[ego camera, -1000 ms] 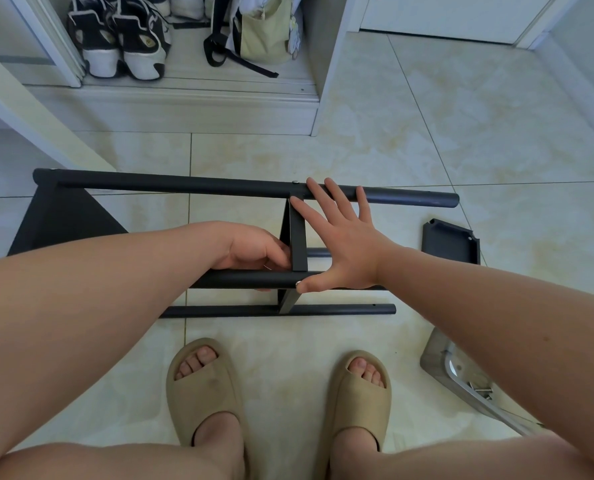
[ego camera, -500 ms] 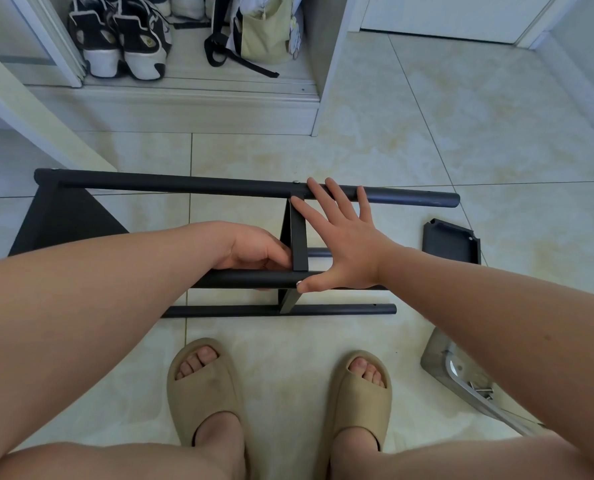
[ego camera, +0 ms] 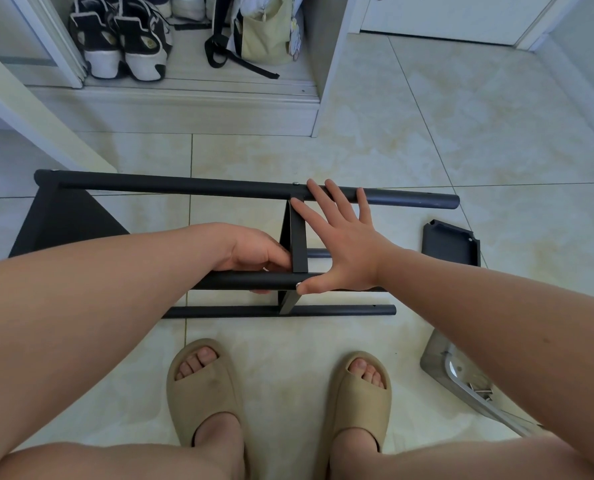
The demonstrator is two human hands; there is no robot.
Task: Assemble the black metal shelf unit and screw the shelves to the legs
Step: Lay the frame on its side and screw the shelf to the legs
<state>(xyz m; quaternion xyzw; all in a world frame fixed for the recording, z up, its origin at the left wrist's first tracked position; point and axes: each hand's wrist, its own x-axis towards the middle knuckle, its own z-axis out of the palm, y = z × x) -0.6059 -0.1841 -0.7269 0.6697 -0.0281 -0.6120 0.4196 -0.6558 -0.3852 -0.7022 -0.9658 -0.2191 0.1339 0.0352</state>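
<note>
Flatly, right hand (ego camera: 340,251) rests on matte-black tubular shelf unit (ego camera: 184,187).

Both our bare forearms reach forward and down, converging toward the middle. Our left hand (ego camera: 250,249) lies knuckles-up, its fingers curled over the nearer black round metal leg (ego camera: 240,281), with fingertips showing beneath it. Our right hand (ego camera: 344,247) is flat and spread, its straight fingers (ego camera: 337,199) touching the farther black round metal leg (ego camera: 184,185) and its thumb pressing the nearer one.
</note>
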